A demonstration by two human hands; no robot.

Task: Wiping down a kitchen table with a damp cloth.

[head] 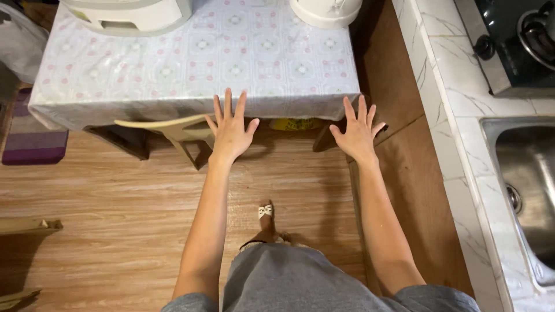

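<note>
As I stand facing the bench [87, 107], both of my arms reach forward over the wood-pattern floor [104, 196], palms down and fingers spread.

Far left, a purple mat [34, 141] lies on the floor beside the bench. The bench carries a floral plastic tablecloth [196, 63], a white appliance [130, 14] at its far left and a white pot-shaped appliance [325, 11] at its far right.

My left hand [230, 132] is released and grasps nothing. It hovers in front of the cloth's near hem, directly beside the cream plastic chair [173, 130] tucked under the bench. The chair's back rail runs left to right, parallel to the bench edge, and ends just left of this hand.

My right hand [358, 134] is likewise released and empty, near the bench's right front corner. The chair lies well apart from it, so the left hand is the nearer grip.

My sandalled foot [266, 222] shows between the arms. Far right, a marble counter [457, 98] holds a gas hob [514, 40] and a steel sink [526, 185].
</note>
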